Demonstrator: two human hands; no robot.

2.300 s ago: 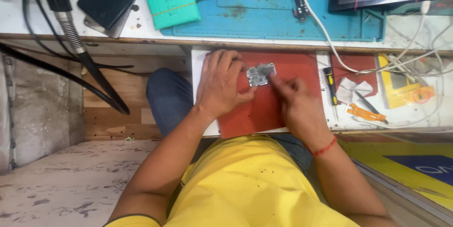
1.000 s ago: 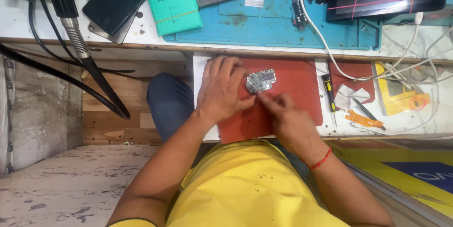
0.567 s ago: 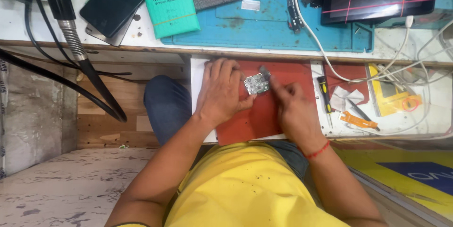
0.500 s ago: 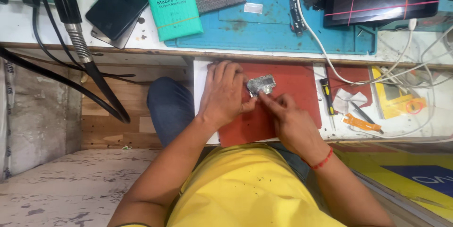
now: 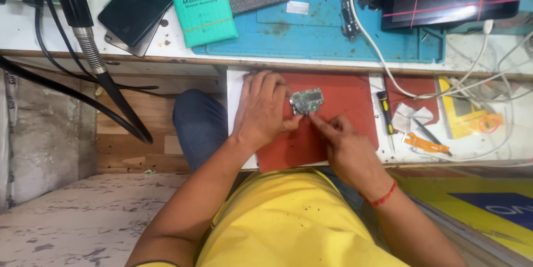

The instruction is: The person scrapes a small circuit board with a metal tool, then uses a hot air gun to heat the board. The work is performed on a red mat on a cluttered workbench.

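Two hands meet over a small circuit board point(image 5: 307, 100) lying on a red mat point(image 5: 344, 106) just below the bench edge. Left hand point(image 5: 261, 109) lies flat on the mat w/ fingers spread, thumb tip reaching to the board's lower left corner — board sits just right of it. Right hand point(image 5: 347, 145) comes up from below-right, fingers bunched, index tip touching the board's lower edge; can't tell if it pinches a tool. A small screwdriver point(image 5: 385, 112) lies right of the mat.

One head-worn camera looks steeply down — close over the person's lap and workbench edge point(image 5: 166, 61)
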